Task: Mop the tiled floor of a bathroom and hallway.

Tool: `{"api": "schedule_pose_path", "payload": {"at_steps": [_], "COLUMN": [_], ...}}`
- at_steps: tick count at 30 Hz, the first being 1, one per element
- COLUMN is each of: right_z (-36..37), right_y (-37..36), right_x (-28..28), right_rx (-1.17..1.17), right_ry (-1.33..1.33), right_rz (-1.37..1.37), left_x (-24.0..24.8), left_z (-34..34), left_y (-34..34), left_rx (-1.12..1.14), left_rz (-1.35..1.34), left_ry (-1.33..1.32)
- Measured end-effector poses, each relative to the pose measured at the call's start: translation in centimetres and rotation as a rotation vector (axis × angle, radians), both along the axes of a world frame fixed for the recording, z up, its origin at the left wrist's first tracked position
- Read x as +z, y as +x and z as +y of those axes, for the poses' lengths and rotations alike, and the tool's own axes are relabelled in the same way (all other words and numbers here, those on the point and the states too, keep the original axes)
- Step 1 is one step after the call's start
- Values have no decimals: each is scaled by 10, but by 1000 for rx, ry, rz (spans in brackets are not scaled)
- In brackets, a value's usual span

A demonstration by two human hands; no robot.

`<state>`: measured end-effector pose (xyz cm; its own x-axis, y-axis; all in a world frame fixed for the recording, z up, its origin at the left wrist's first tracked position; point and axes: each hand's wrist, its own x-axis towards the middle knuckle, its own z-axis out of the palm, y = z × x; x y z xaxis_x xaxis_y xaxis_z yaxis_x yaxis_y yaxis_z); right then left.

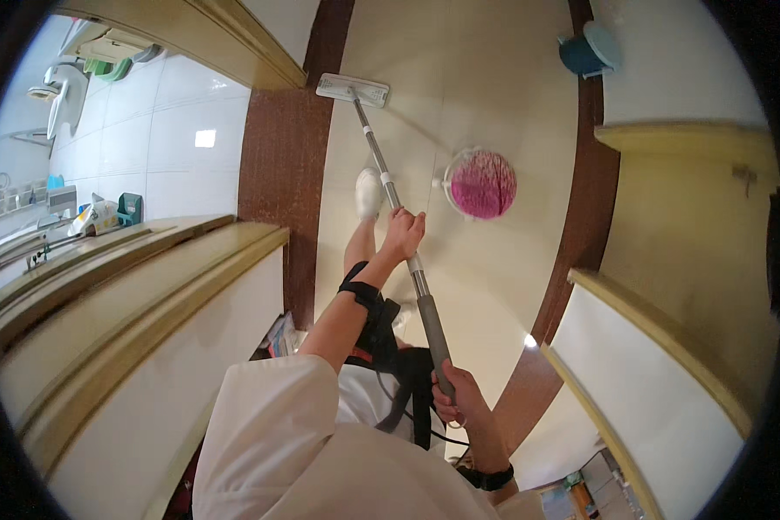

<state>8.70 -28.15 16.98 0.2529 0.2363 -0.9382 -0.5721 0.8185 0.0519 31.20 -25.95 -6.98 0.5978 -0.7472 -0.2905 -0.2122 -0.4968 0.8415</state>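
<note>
Both my hands hold a flat mop with a long metal pole (375, 147). My left hand (403, 232) is closed round the pole at about its middle. Lower down, close to my body, my right hand (461, 394) grips the grey handle (432, 325) near its end. The mop's white rectangular head (368, 90) lies on the beige tiled floor (442, 52), beside the dark brown border strip on the left. Right of the pole, apart from it, stands a round thing with a pink, shaggy-looking top (484, 185) and a white rim; its kind is unclear.
My white shoe (368, 192) is on the floor left of the pole. A teal bin-like container (588, 52) stands by the right wall. Wooden door frames (225, 43) flank the passage. Through the left doorway lies a white-tiled room (173, 139) with a green container (130, 209).
</note>
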Motion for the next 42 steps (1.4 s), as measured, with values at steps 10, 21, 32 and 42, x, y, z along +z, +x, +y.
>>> {"api": "schedule_pose_path", "payload": {"at_steps": [10, 21, 32, 42], "right_z": [-71, -156, -291, -416], "right_y": [169, 301, 406, 578], "right_x": [-6, 29, 8, -27], "right_rx": [-85, -48, -43, 55], "right_ry": [-23, 79, -43, -222], "right_rz": [46, 42, -67, -83], "left_x": [4, -19, 56, 27], "left_z": [-98, -124, -292, -434], "left_y": [167, 248, 353, 528], "left_rx": [84, 410, 605, 636], "left_rz": [114, 228, 886, 748], "left_ry": [-7, 174, 96, 163]}}
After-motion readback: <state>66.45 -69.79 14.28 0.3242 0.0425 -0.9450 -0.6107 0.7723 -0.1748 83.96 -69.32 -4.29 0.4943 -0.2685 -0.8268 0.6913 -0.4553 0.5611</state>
